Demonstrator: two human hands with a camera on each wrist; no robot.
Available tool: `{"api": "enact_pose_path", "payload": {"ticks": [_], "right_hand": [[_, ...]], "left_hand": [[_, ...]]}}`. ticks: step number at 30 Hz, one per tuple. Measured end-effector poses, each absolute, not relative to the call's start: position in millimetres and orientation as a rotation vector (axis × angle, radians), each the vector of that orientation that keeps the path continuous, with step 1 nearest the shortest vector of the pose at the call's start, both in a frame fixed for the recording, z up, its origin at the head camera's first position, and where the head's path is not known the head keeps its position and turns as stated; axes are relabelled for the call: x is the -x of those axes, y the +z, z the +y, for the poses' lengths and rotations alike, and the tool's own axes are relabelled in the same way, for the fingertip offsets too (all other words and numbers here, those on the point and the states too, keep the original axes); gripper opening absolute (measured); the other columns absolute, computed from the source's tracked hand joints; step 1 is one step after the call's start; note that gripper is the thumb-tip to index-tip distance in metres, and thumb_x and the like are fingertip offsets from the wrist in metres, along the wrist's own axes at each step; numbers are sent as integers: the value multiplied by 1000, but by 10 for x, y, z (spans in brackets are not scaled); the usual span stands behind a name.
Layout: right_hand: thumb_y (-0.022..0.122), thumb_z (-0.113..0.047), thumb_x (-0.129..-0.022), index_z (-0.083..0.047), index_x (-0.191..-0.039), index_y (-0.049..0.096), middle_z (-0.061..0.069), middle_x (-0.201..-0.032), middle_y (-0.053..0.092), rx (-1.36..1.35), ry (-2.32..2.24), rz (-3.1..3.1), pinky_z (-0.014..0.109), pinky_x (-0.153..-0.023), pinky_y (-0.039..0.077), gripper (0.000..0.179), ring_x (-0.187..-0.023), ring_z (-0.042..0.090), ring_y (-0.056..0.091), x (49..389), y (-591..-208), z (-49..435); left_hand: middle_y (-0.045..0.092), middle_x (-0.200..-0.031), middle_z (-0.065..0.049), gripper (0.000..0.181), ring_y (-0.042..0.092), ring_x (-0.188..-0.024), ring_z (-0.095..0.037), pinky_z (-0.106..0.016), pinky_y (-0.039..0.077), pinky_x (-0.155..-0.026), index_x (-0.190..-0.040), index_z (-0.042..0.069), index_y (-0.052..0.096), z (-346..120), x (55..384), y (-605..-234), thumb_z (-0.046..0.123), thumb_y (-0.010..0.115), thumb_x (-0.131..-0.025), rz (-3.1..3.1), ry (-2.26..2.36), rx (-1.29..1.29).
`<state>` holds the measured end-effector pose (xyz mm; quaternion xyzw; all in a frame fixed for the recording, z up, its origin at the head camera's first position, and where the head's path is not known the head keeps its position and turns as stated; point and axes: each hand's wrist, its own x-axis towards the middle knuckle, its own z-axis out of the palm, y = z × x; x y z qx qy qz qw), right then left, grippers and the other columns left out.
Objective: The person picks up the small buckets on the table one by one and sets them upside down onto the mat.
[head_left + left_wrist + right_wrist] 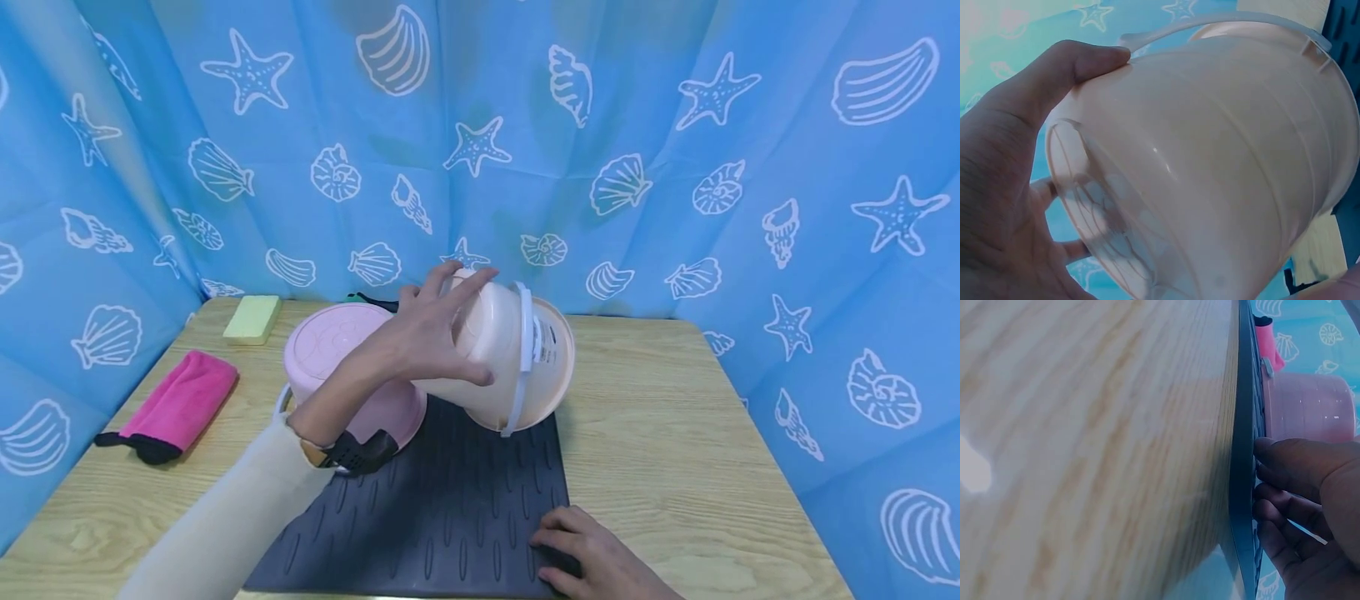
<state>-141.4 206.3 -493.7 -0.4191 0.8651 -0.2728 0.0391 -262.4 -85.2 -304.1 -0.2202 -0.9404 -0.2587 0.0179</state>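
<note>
My left hand [423, 337] holds a cream plastic bucket [495, 329] by its bottom end, thumb and fingers spread round the base. The bucket is tipped on its side over the dark ribbed mat [450, 517], its mouth to the right and its white handle hanging across the side. In the left wrist view, the thumb presses the wall of the bucket [1210, 156] near the base. Low at the mat's right edge, my right hand [596, 554] rests its bent fingertips on the mat. A pink bucket [330, 333] stands upside down, partly behind my left forearm.
A pale yellow sponge [252, 321] and a folded pink cloth [183, 400] with black trim lie on the left of the wooden table [660, 417]. Something black and green [378, 302] shows behind the pink bucket. A blue shell-patterned curtain [480, 200] hangs round the table.
</note>
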Motion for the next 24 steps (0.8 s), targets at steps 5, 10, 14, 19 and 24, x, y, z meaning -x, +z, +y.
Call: {"api": "enact_pose_path", "payload": {"ticks": [5, 10, 14, 19, 24], "right_hand": [[72, -25, -94, -15, -112, 73, -8, -112, 57, 1262, -851, 2644, 26, -79, 52, 20, -97, 6, 54, 1419, -4944, 2067], [71, -26, -95, -16, -112, 73, -8, -113, 57, 1236, -865, 2627, 27, -79, 53, 20, -98, 6, 54, 1421, -4946, 2066], [71, -25, -95, -15, -113, 72, -8, -113, 57, 1246, -877, 2618, 27, -80, 53, 20, -99, 6, 54, 1427, -4946, 2070], [70, -27, -96, -16, -113, 72, -8, -114, 57, 1233, -877, 2609, 27, -82, 52, 21, -100, 6, 54, 1435, -4946, 2077], [69, -26, -96, -15, -114, 72, -7, -114, 57, 1263, -894, 2605, 26, -80, 52, 21, -99, 6, 54, 1430, -4957, 2080]], "left_hand": [[9, -164, -8, 113, 28, -128, -51, -61, 47, -83, -157, 44, 20, -786, 2657, -3035, 57, 82, -64, -2961, -752, 687], [9, -164, -9, 112, 27, -128, -54, -63, 47, -82, -157, 43, 23, -729, 2693, -3063, 56, 83, -64, -2991, -722, 689], [10, -163, -9, 110, 25, -130, -54, -60, 50, -79, -157, 43, 25, -677, 2733, -3104, 54, 83, -64, -3021, -699, 688], [9, -163, -8, 110, 24, -132, -52, -59, 51, -79, -157, 44, 23, -609, 2773, -3142, 53, 83, -65, -3080, -675, 654], [8, -164, -8, 111, 25, -132, -51, -58, 51, -81, -158, 45, 20, -566, 2789, -3154, 55, 83, -66, -3125, -637, 624]]}}
